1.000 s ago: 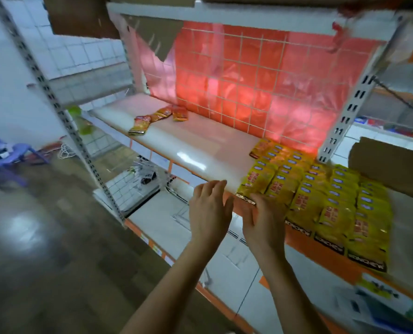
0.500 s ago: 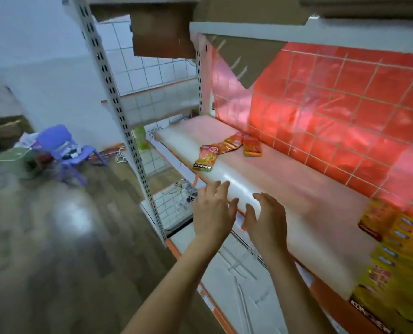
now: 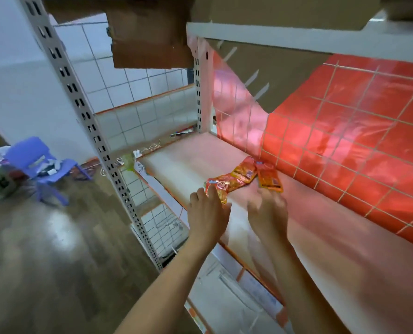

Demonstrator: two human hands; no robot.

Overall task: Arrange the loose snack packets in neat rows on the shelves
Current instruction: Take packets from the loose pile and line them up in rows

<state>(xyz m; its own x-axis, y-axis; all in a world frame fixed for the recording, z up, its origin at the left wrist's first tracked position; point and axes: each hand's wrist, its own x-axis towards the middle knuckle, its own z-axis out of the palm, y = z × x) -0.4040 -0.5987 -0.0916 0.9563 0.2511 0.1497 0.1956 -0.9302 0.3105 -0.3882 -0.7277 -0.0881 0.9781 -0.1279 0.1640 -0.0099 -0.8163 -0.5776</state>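
Observation:
Three loose orange-red snack packets lie on the white shelf (image 3: 176, 165) near its left end. The nearest packet (image 3: 218, 186) lies at the front, a middle packet (image 3: 242, 174) behind it, and a third packet (image 3: 268, 177) next to the red tiled back panel. My left hand (image 3: 207, 213) reaches over the shelf edge with its fingertips on the nearest packet, fingers apart. My right hand (image 3: 268, 213) is blurred, fingers spread, just short of the third packet and holding nothing.
A red grid back panel (image 3: 345, 145) closes the rear of the shelf. A perforated grey upright (image 3: 99, 145) stands left of my arms. A lower white shelf (image 3: 224, 290) lies below. A blue plastic chair (image 3: 41, 165) and clutter stand on the wooden floor at left.
The view and both hands have swung left along the shelf, away from the yellow packet rows. The hands now reach the three loose packets, the left touching the nearest one.

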